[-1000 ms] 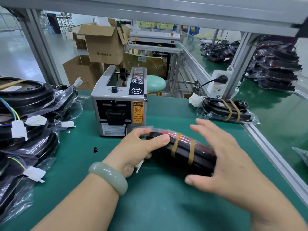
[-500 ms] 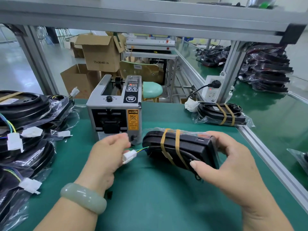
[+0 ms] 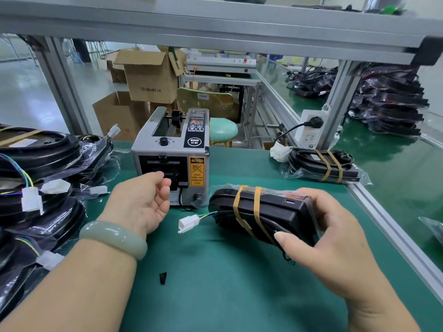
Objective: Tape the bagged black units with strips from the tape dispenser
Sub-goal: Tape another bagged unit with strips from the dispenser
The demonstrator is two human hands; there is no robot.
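My right hand (image 3: pixel 335 238) grips a bagged black unit (image 3: pixel 261 212) by its right end, lifted just above the green mat. Two tan tape strips wrap its middle, and a white connector (image 3: pixel 189 223) on coloured wires hangs from its left end. My left hand (image 3: pixel 141 202) is palm up with relaxed fingers and holds nothing, its fingertips at the outlet of the grey tape dispenser (image 3: pixel 172 161). Whether a strip sticks out of the outlet is hidden by my fingers.
A taped bagged unit (image 3: pixel 323 165) lies at the back right by a power strip (image 3: pixel 309 131). Several bagged units (image 3: pixel 36 178) with white connectors pile up on the left. A small black scrap (image 3: pixel 163 277) lies on the mat (image 3: pixel 215 283). An aluminium rail (image 3: pixel 393 233) edges the right side.
My left hand let go of the unit's left end and moved up to the dispenser outlet. My right hand closed on the unit, lifted it and turned it, baring the white connector.
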